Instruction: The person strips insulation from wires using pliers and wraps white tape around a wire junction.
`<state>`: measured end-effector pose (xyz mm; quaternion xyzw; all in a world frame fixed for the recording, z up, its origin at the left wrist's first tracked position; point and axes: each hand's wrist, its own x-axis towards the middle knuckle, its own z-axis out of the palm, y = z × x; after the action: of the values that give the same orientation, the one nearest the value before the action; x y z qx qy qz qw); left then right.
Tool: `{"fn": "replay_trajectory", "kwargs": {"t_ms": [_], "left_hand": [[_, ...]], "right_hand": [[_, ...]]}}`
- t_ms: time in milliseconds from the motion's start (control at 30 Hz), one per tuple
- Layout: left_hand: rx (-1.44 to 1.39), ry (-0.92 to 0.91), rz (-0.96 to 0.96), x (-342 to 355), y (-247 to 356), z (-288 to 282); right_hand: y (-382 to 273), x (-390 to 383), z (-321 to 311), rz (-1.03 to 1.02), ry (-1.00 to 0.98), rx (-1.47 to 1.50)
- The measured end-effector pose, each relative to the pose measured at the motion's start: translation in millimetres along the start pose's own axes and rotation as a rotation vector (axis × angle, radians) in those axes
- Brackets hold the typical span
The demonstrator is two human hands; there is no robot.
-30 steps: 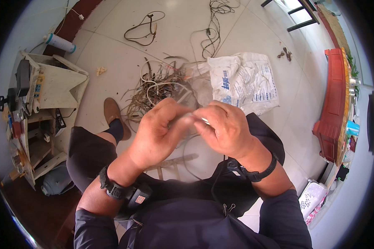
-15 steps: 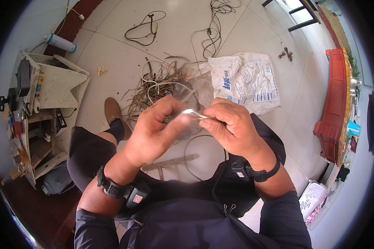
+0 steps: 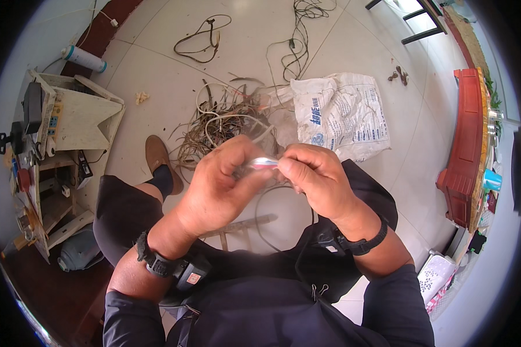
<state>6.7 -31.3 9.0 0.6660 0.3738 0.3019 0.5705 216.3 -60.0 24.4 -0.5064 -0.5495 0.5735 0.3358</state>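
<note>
My left hand [image 3: 222, 180] and my right hand [image 3: 316, 176] meet in front of me above my lap. Between them runs a short, shiny silver-white strip [image 3: 264, 162]; blur hides whether it is a piece of cable or something else. My left thumb and curled fingers close around one end, while the right thumb and forefinger pinch the other. Just beyond my knuckles a pale cable [image 3: 235, 115] loops out of a tangled heap of old cables [image 3: 219, 128] on the floor and passes behind my left hand. A thin dark cord [image 3: 259, 215] hangs below the hands.
A crumpled white woven sack [image 3: 341, 113] lies right of the heap. Loose black cords [image 3: 198, 53] are further off. At left stands a worn wooden cabinet [image 3: 78, 124], at right a red-brown one [image 3: 464, 150]. A wooden bar [image 3: 243, 224] is between my legs.
My right hand has turned, its thumb now lying over the strip's end. The left hand has shifted slightly, and the strip lies flatter. The heap and sack stay put.
</note>
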Motion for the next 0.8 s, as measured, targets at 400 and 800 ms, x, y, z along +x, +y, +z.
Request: {"fn": "replay_trajectory", "kwargs": {"t_ms": [400,800], "left_hand": [[0.129,0.000,0.151,4.0,-5.5,-0.9],[0.082,0.068,0.073,0.2,-7.8,1.7]], "right_hand": [[10.3,-2.1,7.5,0.607,-0.033,0.847],[15.9,11.1,4.9,-0.366,0.326,-0.380]]}}
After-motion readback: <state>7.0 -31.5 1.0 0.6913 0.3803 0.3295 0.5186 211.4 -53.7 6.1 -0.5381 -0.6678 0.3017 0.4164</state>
